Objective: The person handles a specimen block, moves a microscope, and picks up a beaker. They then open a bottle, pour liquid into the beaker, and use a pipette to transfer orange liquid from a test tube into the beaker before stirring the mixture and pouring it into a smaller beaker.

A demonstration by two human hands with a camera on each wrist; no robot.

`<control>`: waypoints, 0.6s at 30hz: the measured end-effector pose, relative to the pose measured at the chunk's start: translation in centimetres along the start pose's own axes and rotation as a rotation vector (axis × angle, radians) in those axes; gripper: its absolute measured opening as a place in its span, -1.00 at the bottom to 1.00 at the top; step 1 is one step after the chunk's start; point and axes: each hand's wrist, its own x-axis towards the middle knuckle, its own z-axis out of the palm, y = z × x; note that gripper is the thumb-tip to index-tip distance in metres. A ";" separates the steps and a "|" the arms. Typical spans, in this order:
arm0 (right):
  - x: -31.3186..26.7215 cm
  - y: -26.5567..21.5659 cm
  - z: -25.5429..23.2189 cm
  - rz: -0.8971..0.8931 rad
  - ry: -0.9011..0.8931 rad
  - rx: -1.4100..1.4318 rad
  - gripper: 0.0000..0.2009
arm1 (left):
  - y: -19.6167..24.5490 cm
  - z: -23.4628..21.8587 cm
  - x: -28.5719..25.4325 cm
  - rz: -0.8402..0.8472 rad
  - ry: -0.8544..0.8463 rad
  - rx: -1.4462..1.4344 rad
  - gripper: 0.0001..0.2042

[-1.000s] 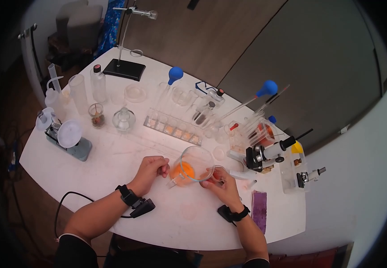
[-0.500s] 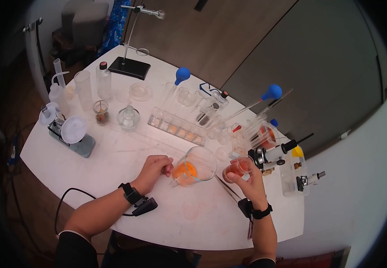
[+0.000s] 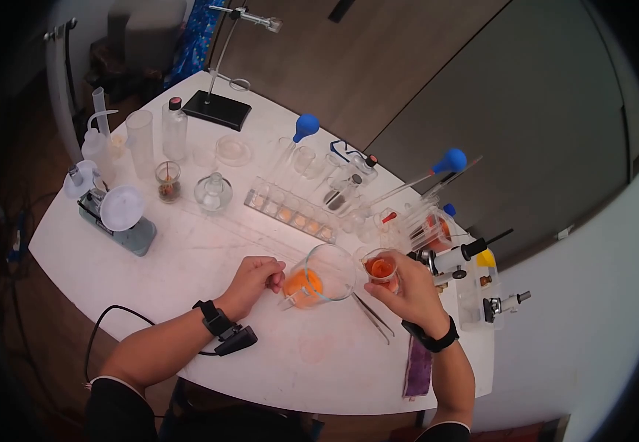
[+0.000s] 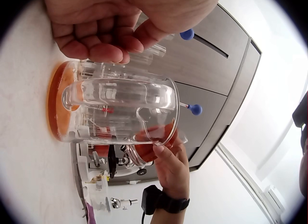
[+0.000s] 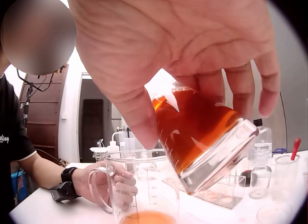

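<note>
My right hand (image 3: 414, 296) grips a small glass beaker (image 3: 381, 269) of red-orange liquid. In the right wrist view the beaker (image 5: 202, 132) tilts, its thick base raised off the table, close by the rim of a large glass measuring jug (image 5: 144, 185). Orange liquid covers the bottom of this jug (image 3: 327, 276), which stands upright on the table. Beside the jug's handle side, my left hand (image 3: 255, 281) hangs loosely curled with nothing in it. The left wrist view shows its fingers (image 4: 103, 51) bent next to the jug's wall, the jug's handle (image 4: 120, 95) outside them.
Long tweezers (image 3: 373, 319) lie right of the jug, near a purple cloth (image 3: 417, 368). Behind stand a rack of small cups (image 3: 290, 214), a glass spirit lamp (image 3: 213, 193) and blue-bulbed pipettes (image 3: 306, 127). A balance scale (image 3: 124, 221) is left, a microscope (image 3: 452, 259) right.
My right hand came away from the jug's right side, lifted the beaker of red liquid, and moved it back left beside the jug's rim, tilting it. The left hand stays nearly still.
</note>
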 end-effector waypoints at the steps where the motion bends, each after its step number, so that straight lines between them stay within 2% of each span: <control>1: 0.1 0.0 0.0 0.004 -0.019 -0.022 -0.64 | 0.0 0.0 0.0 0.004 -0.002 0.000 -0.69; 9: 0.6 -0.4 -0.5 -0.051 -0.083 -0.258 -0.60 | 0.0 0.0 0.0 -0.002 0.003 0.007 -0.68; 18: 1.1 -1.1 -1.3 -0.115 -0.006 -0.362 -0.58 | -0.1 -0.1 0.0 0.008 -0.004 0.006 -0.68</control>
